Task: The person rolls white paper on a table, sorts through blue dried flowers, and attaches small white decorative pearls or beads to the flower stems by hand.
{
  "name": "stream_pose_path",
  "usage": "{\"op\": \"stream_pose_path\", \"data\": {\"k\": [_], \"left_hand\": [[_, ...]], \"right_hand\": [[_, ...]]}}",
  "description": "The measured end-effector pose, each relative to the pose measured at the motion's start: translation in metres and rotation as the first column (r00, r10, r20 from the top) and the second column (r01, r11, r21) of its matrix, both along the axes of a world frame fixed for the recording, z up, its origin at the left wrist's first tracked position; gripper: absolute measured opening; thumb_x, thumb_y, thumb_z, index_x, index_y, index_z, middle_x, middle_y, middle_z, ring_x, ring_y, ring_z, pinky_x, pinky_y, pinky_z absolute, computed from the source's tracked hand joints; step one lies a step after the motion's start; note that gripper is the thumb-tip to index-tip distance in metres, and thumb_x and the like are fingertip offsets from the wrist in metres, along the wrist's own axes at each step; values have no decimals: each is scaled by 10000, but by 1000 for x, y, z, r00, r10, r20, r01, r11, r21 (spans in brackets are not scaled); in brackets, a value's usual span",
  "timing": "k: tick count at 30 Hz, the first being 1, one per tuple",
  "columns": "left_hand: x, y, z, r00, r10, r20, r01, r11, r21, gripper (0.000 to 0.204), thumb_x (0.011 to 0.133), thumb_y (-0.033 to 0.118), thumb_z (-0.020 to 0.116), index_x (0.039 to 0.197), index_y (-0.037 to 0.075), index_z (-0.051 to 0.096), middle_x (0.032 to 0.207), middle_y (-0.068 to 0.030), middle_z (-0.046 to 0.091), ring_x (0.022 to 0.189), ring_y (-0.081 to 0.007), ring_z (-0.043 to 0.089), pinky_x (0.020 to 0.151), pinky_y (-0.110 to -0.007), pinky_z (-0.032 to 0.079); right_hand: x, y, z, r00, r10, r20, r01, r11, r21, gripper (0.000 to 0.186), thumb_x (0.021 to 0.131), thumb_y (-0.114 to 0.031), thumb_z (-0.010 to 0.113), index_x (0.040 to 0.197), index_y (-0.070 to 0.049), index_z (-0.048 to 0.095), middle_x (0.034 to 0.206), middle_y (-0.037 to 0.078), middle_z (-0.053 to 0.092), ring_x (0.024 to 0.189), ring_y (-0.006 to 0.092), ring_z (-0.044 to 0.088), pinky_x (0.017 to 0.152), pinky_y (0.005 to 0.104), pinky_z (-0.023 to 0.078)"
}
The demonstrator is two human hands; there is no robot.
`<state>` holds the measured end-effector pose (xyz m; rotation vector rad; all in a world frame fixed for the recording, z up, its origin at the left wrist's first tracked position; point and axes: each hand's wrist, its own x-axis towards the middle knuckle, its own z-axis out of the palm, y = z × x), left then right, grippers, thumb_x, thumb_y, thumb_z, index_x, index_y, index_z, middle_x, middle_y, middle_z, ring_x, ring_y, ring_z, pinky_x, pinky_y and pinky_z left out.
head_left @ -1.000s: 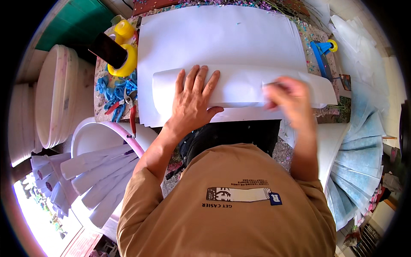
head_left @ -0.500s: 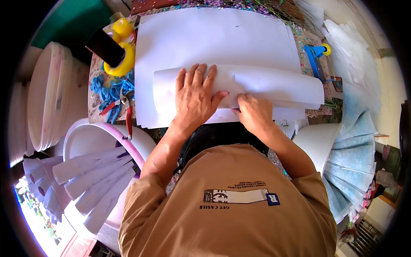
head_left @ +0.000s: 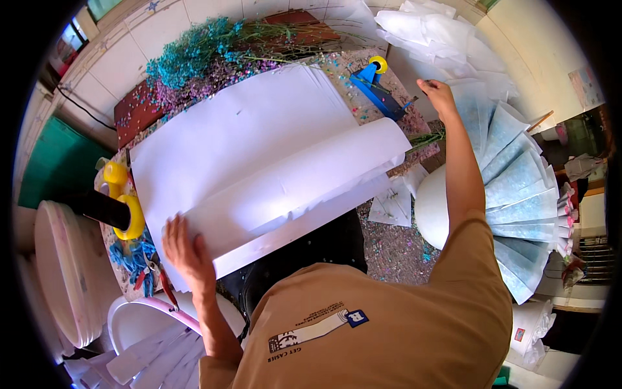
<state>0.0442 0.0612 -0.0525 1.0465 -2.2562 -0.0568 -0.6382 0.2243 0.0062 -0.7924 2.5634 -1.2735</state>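
Large white paper sheets [head_left: 214, 129] lie stacked on the worktable, and the near part of the top one is curled over into a loose roll [head_left: 311, 168]. My left hand [head_left: 188, 253] rests at the left end of this roll, fingers stretched out and holding nothing. Out past the table's right side, my right hand [head_left: 439, 97] is raised with its fingers pinched together. Something small and dark shows at its fingertips, too small to name. Nearby on the table stands a blue tape dispenser [head_left: 374, 91] with a yellow roll.
Turquoise and purple dried flowers [head_left: 194, 55] lie along the back edge. At left are yellow tape rolls [head_left: 131, 217], a black phone-like slab [head_left: 107, 209], blue gloves [head_left: 129, 258] and red-handled pruning shears [head_left: 159, 272]. Pale blue pleated wraps [head_left: 518, 201] fill a white bucket [head_left: 431, 201] at right.
My right hand has left the paper roll and reached far right, past the tape dispenser. My left hand has slid to the roll's left end. The view has turned right.
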Motion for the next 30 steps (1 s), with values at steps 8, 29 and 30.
{"op": "stream_pose_path", "data": {"k": [8,29,30], "left_hand": [[67,19,-26,760,531,-375,-137,695,706,352,1001,286,672,1146,-34,667,1006,-53,681,933,-151,585,889,-307,453],[66,3,-8,687,546,-479,102,581,808,275,948,219,711,965,-55,716,831,6,644,785,-84,531,721,-251,411],[66,0,-9,668,547,-505,156,561,813,266,948,214,712,966,-51,724,820,12,643,782,-81,529,723,-248,408]], "right_hand": [[-30,-28,-6,946,143,290,-213,950,228,831,788,-378,871,1349,129,525,1217,210,676,1202,296,602,1073,418,410],[164,16,20,986,83,146,-78,996,-33,175,954,-186,715,952,-12,695,695,23,638,564,93,572,529,229,433],[222,-9,29,963,199,181,-180,976,-120,167,950,-195,719,927,-33,691,695,22,632,563,95,570,528,240,438]]}}
